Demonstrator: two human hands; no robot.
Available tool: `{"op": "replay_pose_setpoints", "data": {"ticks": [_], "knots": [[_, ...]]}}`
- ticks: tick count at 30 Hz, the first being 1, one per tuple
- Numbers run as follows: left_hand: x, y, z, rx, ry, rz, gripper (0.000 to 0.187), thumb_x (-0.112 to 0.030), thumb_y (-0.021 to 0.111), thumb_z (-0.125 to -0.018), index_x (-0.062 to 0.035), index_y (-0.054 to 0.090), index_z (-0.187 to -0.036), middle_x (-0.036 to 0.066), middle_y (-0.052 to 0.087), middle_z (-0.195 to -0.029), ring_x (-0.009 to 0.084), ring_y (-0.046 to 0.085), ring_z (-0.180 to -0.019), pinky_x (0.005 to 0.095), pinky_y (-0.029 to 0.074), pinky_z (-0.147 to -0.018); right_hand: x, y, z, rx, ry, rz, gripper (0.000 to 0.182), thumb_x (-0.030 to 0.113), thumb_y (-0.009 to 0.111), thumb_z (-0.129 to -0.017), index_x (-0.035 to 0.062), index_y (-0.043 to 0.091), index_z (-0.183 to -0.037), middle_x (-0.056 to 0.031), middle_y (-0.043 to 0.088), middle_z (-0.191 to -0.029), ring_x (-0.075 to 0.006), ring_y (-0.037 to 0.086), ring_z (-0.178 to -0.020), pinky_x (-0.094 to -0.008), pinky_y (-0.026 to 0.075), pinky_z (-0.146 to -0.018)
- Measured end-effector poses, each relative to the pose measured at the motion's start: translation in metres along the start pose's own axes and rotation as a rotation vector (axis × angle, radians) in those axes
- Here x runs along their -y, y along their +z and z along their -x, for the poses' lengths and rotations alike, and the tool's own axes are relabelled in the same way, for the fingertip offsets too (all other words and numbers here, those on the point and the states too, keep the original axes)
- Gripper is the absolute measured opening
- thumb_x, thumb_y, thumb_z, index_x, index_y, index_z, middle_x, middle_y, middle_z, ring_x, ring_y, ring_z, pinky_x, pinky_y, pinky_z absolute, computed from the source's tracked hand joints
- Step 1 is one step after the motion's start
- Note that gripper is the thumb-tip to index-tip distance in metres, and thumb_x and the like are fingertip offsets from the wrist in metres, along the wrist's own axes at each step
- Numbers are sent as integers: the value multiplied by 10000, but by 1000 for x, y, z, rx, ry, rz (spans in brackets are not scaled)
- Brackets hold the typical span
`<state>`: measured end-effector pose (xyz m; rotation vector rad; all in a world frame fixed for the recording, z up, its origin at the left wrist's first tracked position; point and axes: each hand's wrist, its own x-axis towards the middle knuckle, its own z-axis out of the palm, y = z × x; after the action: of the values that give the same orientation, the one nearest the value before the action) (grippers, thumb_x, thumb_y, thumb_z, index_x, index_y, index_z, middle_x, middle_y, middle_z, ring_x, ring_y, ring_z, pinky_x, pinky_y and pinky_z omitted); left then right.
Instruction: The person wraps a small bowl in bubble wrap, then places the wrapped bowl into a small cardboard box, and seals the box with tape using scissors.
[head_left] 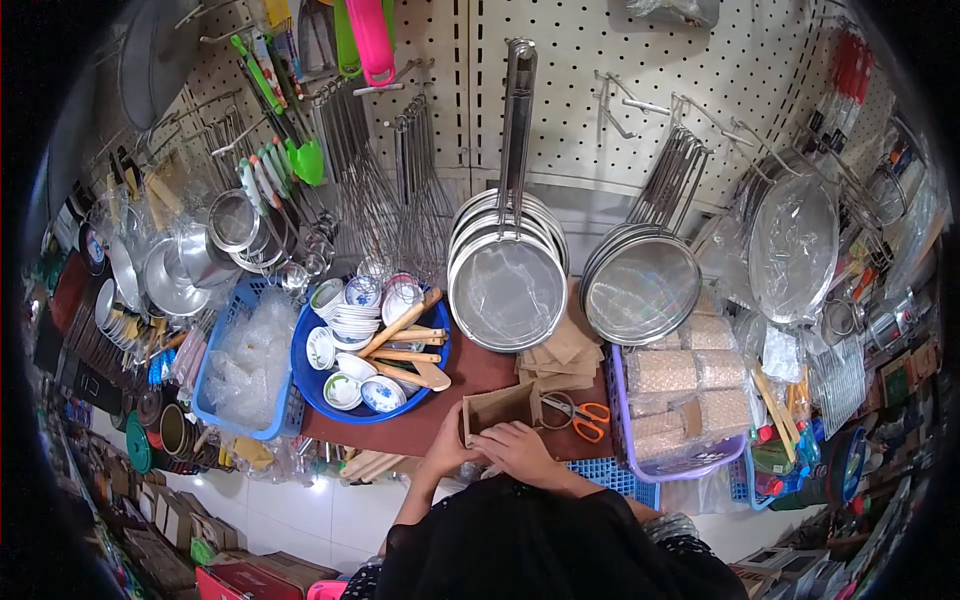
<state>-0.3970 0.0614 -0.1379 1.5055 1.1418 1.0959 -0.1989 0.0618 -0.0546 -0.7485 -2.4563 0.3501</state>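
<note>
Overhead view of a kitchenware stall. A pegboard wall (600, 90) fills the upper field, hung with wire whisks and two stacks of round mesh strainers (507, 285), the second stack (641, 288) to the right of the first. Below it a dark red counter (470, 372) carries a blue basin (318, 388) of patterned bowls and wooden spatulas, a blue basket (215, 395) of clear plastic bags to the basin's left, and a purple crate (690, 462) of bagged goods at the right. A pile of flat brown paper bags (563, 352) lies under the strainers, with orange-handled scissors (580, 413) just beside it.

At the counter's near edge an open brown paper bag (497, 410) is held at its lower rim by both hands: the left hand (447, 448) closed on the left corner, the right hand (519, 448) clasping the edge beside it (finger detail is too small to resolve). The two hands touch.

Handling note, as a judgement: the bag is thin and creases easily, so a light, even pinch at both corners would likely keep its mouth square.
</note>
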Motion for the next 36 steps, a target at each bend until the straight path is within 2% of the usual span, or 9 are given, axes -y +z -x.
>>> {"op": "replay_pose_setpoints", "data": {"ticks": [3,4,6,7,10,13,21,29,36], "knots": [[-22,5,6,-95,32,-55,1030,-136,853,-585,-23,290,-1440,213,362,-1457,346,400,-1340,416,361,-1086,3,6,1,-136,70,-2,342,174,673,-804,151,634,-1143,4,622,-1046,-179,608,-935,-333,464,-783],[-35,5,9,-121,38,-80,1030,-131,846,-595,-33,280,-1450,215,335,-1481,355,378,-1359,423,351,-1095,1,7,3,-121,40,-15,366,162,659,-801,140,621,-1164,-12,618,-1050,-195,608,-947,-345,463,-792],[-57,1,10,-135,166,-249,990,-137,838,-605,-56,317,-1442,219,308,-1500,378,366,-1362,440,346,-1096,-4,9,6,-92,-19,-41,415,139,631,-794,118,595,-1206,-44,611,-1057,-227,607,-969,-370,461,-811],[-65,0,10,-139,229,-333,970,-140,835,-610,-67,335,-1439,221,294,-1510,389,360,-1363,448,344,-1097,-2,7,6,-94,-27,-10,403,144,649,-776,129,609,-1177,-28,617,-1048,-212,611,-949,-359,462,-795],[-80,-3,10,-53,180,-509,851,-162,830,-614,-76,438,-1364,232,279,-1513,415,351,-1358,467,350,-1087,3,2,5,-99,-35,57,384,156,687,-734,153,638,-1115,5,629,-1031,-183,618,-906,-335,463,-760],[-80,-6,7,-27,130,-442,743,-176,827,-616,-63,504,-1276,220,289,-1512,430,351,-1352,476,363,-1072,4,8,10,-114,-20,57,394,156,686,-718,156,640,-1109,9,628,-1031,-182,617,-898,-329,460,-754],[-77,-8,8,-44,141,-345,724,-148,809,-635,-59,486,-1278,209,358,-1480,417,416,-1315,465,387,-1059,4,2,10,-96,-9,59,503,139,678,-671,158,620,-1170,-12,597,-1063,-205,602,-930,-340,457,-792],[-74,-6,10,-77,137,-343,768,-152,816,-628,-63,471,-1308,213,427,-1396,414,449,-1278,458,405,-1040,7,1,-1,-129,102,5,254,205,711,-786,141,674,-1028,10,631,-942,-173,611,-854,-329,432,-746],[-71,-6,7,-112,105,-414,828,-196,853,-623,-48,448,-1329,217,443,-1353,417,469,-1243,459,416,-1020,22,-8,-2,-102,249,-84,212,281,686,-827,116,668,-958,-18,615,-958,-217,585,-919,-366,426,-775]]}}
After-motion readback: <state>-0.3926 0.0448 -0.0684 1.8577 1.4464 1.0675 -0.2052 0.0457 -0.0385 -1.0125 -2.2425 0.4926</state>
